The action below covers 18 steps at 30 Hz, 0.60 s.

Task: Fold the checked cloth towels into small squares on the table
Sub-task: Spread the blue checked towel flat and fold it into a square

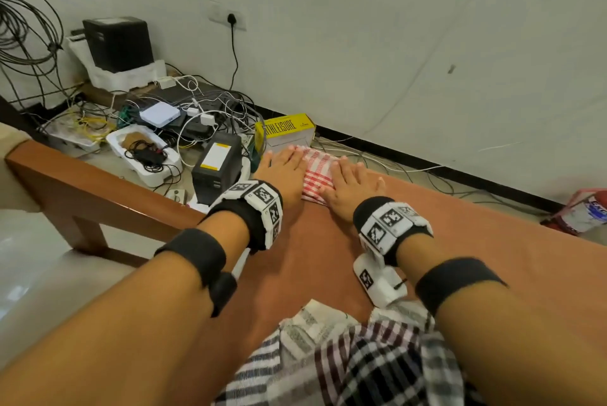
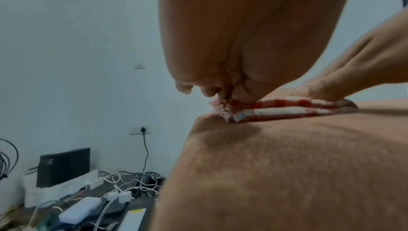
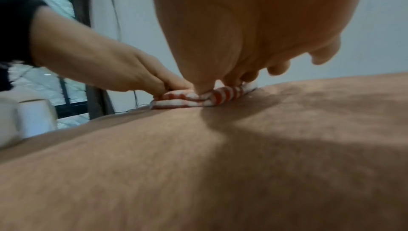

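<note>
A red-and-white checked towel (image 1: 318, 172) (image 2: 276, 108) (image 3: 194, 99) lies folded into a small thick square at the far left corner of the brown table (image 1: 460, 241). My left hand (image 1: 285, 166) lies flat with straight fingers on its left half. My right hand (image 1: 349, 182) presses flat on its right half, thumb out to the right. Both palms hide much of the cloth. A loose heap of black, maroon and grey checked towels (image 1: 354, 359) lies at the table's near edge between my forearms.
Left of the table, the floor holds tangled cables (image 1: 210, 110), a white box (image 1: 160, 114), a black device (image 1: 215, 164), a yellow carton (image 1: 285, 131) and a black box (image 1: 118, 44). The white wall stands close behind. A red-and-white container (image 1: 588, 212) lies far right.
</note>
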### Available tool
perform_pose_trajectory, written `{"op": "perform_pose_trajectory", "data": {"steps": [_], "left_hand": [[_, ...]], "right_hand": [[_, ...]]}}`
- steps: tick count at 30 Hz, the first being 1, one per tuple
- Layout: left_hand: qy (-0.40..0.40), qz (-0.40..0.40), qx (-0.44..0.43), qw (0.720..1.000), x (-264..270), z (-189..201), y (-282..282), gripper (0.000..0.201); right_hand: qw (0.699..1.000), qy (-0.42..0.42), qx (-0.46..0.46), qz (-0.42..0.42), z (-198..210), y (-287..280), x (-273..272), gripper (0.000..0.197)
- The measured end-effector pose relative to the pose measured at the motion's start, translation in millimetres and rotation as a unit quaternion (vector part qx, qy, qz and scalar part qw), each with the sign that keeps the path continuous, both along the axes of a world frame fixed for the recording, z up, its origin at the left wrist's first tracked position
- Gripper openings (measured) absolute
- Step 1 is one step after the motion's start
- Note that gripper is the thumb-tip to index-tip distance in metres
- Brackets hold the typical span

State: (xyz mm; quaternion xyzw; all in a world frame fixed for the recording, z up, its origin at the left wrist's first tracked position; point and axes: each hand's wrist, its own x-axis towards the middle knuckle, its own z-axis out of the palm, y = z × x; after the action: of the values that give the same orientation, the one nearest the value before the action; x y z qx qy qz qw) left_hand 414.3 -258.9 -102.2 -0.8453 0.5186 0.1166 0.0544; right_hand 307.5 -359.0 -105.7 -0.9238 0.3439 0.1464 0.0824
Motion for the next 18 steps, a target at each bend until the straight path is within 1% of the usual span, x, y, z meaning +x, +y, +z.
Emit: {"op": "perform_pose_trajectory", "data": {"steps": [2,3,6,8,10,11,13,15,17,18], "left_hand": [[0.021,0.004,0.019,1.0,-1,5,5,0.07],[0.032,0.01,0.017,0.999,-3,9,7,0.069],[0.069,0.011,-0.011,0.998,-18,31,23,0.065],[0.084,-0.016,-0.053,0.995,-32,46,40,0.06],[0.118,-0.051,-0.119,0.984,-58,59,66,0.051],[0.144,-0.059,-0.16,0.975,-74,64,79,0.048],[0.224,-0.035,-0.21,0.951,-112,77,111,0.044],[0.291,-0.004,-0.213,0.933,-152,88,145,0.042],[0.308,0.015,-0.22,0.925,-186,93,177,0.037],[0.304,0.015,-0.227,0.925,-200,93,189,0.036]], "right_hand": [[0.999,0.013,0.035,0.001,10,1,-5,0.062],[0.999,0.003,0.042,0.007,16,2,-7,0.06],[0.998,-0.048,0.019,0.046,43,7,-27,0.049],[0.995,-0.059,0.002,0.086,71,19,-49,0.044],[0.991,-0.073,0.009,0.113,101,40,-77,0.042],[0.99,-0.086,0.01,0.115,114,50,-92,0.039],[0.988,-0.101,-0.003,0.115,136,71,-124,0.034],[0.991,-0.099,0.007,0.095,148,95,-159,0.032],[0.993,-0.095,0.019,0.074,150,116,-190,0.032],[0.993,-0.09,0.025,0.071,149,124,-202,0.033]]}}
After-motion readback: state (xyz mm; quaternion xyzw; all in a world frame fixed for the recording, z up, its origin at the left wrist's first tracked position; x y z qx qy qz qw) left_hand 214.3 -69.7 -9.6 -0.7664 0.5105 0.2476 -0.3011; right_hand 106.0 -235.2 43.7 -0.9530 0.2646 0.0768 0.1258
